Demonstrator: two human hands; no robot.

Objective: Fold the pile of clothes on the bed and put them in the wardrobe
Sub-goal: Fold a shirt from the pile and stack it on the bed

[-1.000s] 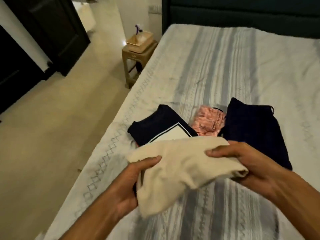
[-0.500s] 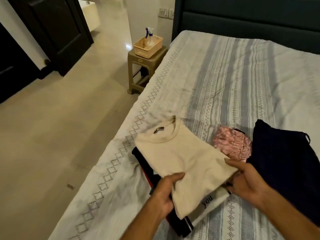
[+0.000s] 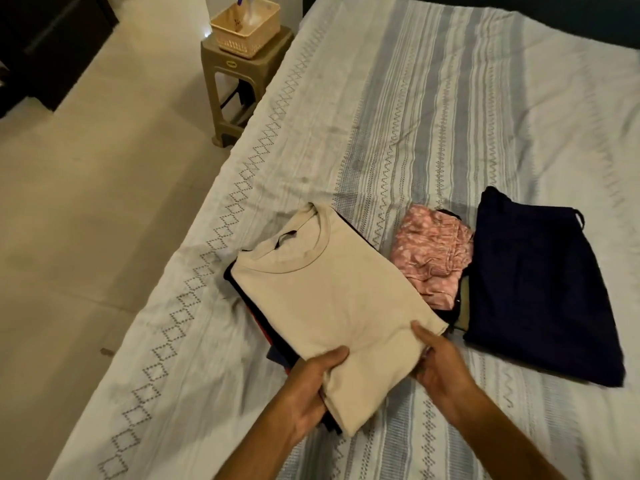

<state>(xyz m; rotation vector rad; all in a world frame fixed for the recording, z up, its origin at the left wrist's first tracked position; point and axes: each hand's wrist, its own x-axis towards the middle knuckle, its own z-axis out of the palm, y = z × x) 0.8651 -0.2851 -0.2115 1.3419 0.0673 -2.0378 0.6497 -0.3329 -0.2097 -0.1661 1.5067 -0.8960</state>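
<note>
A folded cream T-shirt [image 3: 325, 296] lies on top of a dark folded T-shirt [image 3: 258, 315], only its edges showing beneath. My left hand [image 3: 313, 389] grips the stack's near-left corner, thumb on top of the cream shirt. My right hand [image 3: 438, 363] holds the near-right corner, thumb on top and fingers tucked under. Beside the stack sit a folded pink patterned garment [image 3: 431, 254] and a folded navy garment [image 3: 533, 285]. All rest on the striped bedsheet [image 3: 433, 116].
A beige plastic stool [image 3: 239, 81] stands by the bed's left edge, carrying a wicker-style basket [image 3: 246, 24] with a spray bottle in it. Dark wardrobe doors [image 3: 52, 39] are at the far left across the tiled floor [image 3: 86, 202].
The cream shirt went from held in the air to lying flat on the dark shirt. Both hands have shifted to the stack's near corners, and the view has tilted down.
</note>
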